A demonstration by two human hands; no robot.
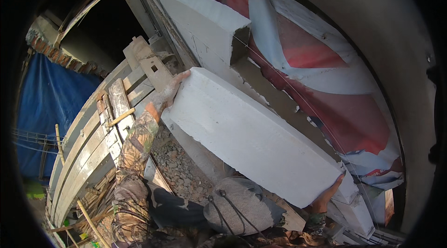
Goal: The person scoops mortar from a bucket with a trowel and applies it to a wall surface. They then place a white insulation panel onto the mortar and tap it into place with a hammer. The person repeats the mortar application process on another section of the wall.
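A long white masonry block (251, 136) is held tilted in front of me, its ends between my two hands. My left hand (168, 90), dusty and grey, grips the far left end. At the near right end, my right hand (328, 194) is closed around the block's edge, its fingers partly hidden. Just beyond the block runs a bed of grey mortar (291, 113) on the wall's lower course. A set white block (200, 8) stands at the far end of that bed, grey mortar on its end face (240, 45). A thin string (307, 103) stretches along the wall.
Behind the wall hangs a red and white banner sheet (321, 47). Gravel (179, 164) lies below the block on the left, beside wooden boards (122, 110) and long beams (86, 159). A blue tarp (60, 96) hangs farther left. White blocks (356, 213) sit near my right hand.
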